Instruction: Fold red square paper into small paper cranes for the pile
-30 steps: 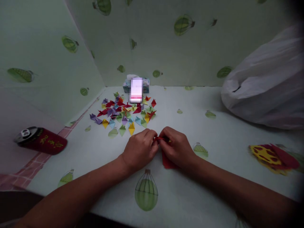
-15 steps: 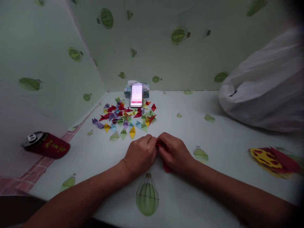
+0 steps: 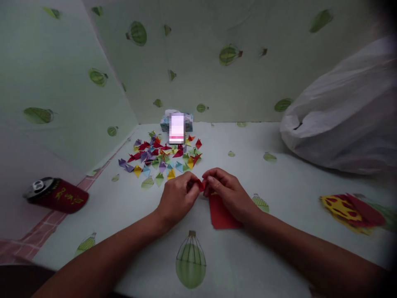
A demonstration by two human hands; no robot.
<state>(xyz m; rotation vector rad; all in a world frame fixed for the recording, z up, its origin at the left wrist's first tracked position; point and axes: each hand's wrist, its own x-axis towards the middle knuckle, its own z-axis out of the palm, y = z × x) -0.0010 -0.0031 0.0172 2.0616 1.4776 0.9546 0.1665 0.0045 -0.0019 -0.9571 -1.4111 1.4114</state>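
A: Well, what took up the most room?

B: The table [image 3: 288, 198], covered in a pale cloth printed with green balloons, and on its right side a big white plastic bag [image 3: 344, 111] slumped against the wall.

A: And after that?

B: A spread of small folded paper pieces [image 3: 161, 155] in many colours lay at the back, before a tissue box [image 3: 176, 122]. A red can [image 3: 57, 194] lay on its side at the left edge, and a red and yellow paper cutout [image 3: 352, 209] sat far right.

A: The hands?

B: Both met near the table's middle. The left hand [image 3: 176, 198] and right hand [image 3: 228, 192] each pinched, fingertips closed, the top corner of a red paper sheet [image 3: 221, 215]. The rest of that sheet lay flat on the cloth, partly under the right hand.
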